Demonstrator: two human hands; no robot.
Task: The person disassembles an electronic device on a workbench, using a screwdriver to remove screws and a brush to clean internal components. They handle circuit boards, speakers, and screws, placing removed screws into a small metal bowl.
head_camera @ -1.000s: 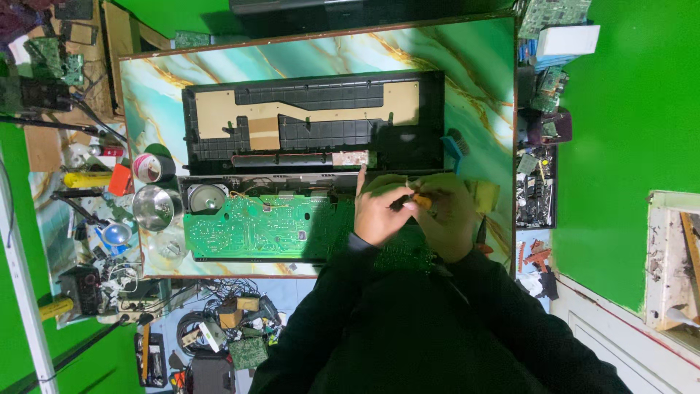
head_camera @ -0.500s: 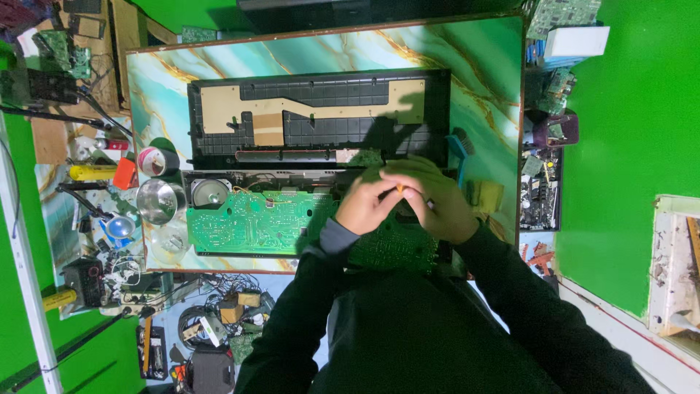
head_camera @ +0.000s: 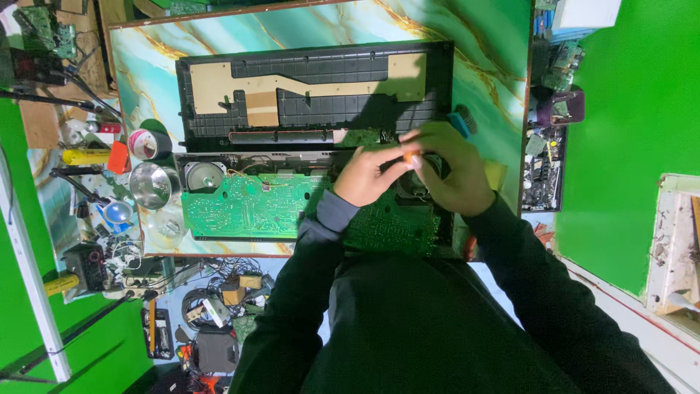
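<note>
- We are pinching a small orange piece between the fingertips of both hands, just above the right end of the green circuit board; what the piece is stays too small to tell.
- Our left hand is curling closed, thumb and fingers meeting on the orange piece.
- Our right hand is cupping over from the other side, its fingers bent onto the same piece.
- The circuit board is lying flat and long, its green face dotted with tiny parts, with a round grey speaker at its left end.
- Just beyond the hands we are seeing a long black plastic shell, ribbed in a grid and lined with tan card-like panels.
- All of this is resting on a glossy tabletop patterned like teal marble with gold veins.
- At the left edge a shiny metal bowl and a roll of tape are sitting side by side.
</note>
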